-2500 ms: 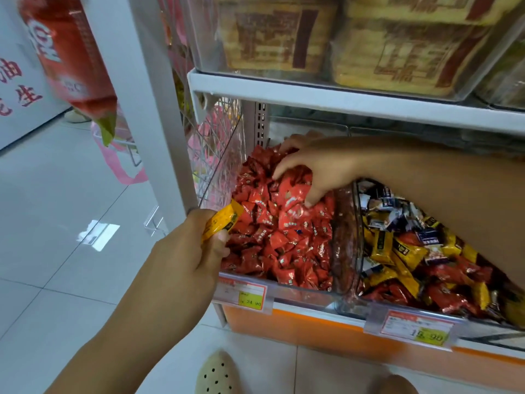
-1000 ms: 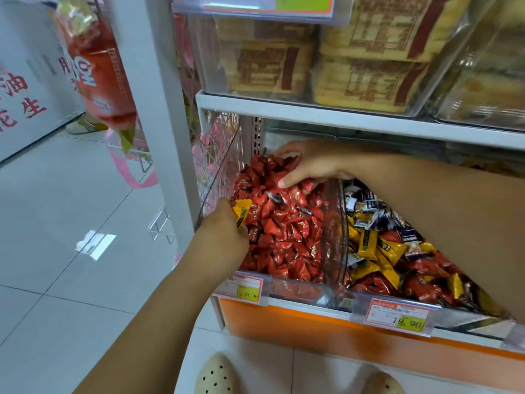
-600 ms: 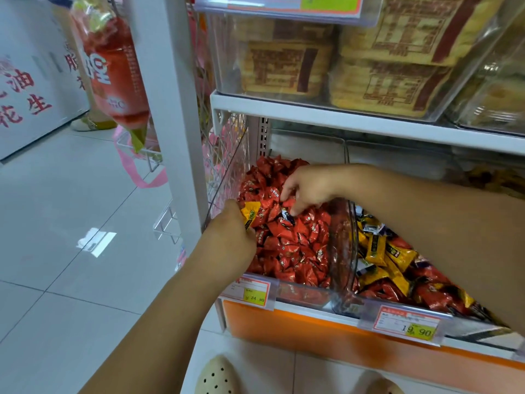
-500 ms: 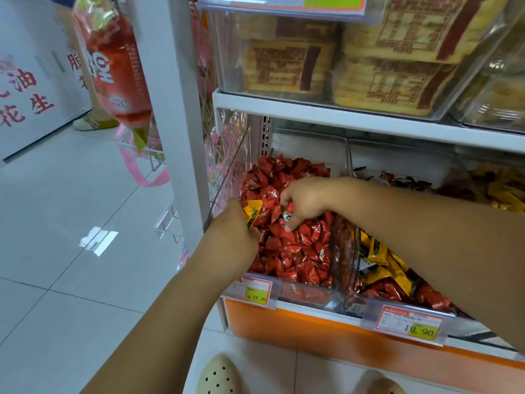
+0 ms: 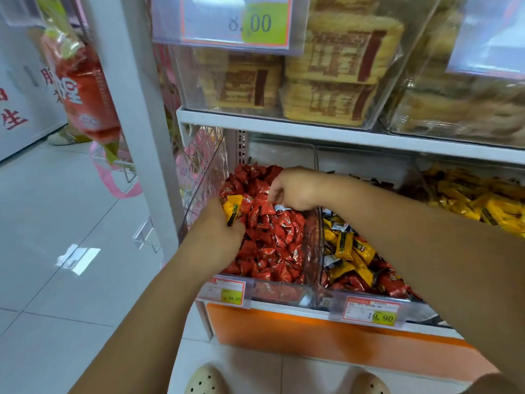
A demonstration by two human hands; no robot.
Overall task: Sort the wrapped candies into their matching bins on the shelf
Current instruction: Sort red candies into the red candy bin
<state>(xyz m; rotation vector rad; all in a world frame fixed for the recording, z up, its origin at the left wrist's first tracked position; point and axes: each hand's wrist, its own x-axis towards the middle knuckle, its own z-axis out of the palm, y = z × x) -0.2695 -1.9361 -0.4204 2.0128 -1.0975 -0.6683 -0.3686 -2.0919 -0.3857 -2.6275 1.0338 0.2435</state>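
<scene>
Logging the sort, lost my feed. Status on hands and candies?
Left hand grips yellow candy. Right hand pinches white-wrapped candy over red candies. Nothing in the way.

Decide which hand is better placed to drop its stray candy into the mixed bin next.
Probably right: the right hand pinches a white-wrapped candy just beside the mixed bin, while the left hand, holding a yellow candy, sits across the red bin.

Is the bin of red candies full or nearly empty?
Full: the red candies mound well above the front wall of the clear bin.
</scene>
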